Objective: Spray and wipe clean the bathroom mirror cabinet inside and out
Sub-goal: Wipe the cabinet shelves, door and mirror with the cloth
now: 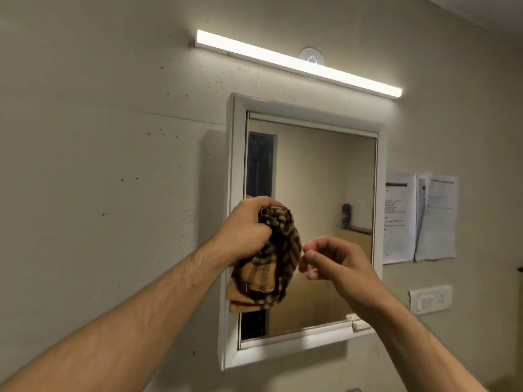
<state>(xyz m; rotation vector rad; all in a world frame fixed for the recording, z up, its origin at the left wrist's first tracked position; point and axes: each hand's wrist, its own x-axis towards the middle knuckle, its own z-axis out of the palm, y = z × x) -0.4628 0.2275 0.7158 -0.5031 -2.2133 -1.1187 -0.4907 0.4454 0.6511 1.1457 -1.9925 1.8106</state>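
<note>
We are gripping the cloth (271,258) in our left hand (246,227), its fingers (261,229) curled tight round the bunched top. The cloth is hanging long axis down before the lower left of the mirror (325,171). The cabinet (236,165) is sitting shut on the wall just beyond. Our right hand (334,261) is hovering just right of the cloth, fingers curled in, thumb near forefinger, holding nothing that we can see. The left hand looks nearer for wiping.

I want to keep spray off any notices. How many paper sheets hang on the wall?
2. The first sheet hangs just right of the mirror cabinet; the second sheet is beside it, farther right. Others could hide underneath.
</note>
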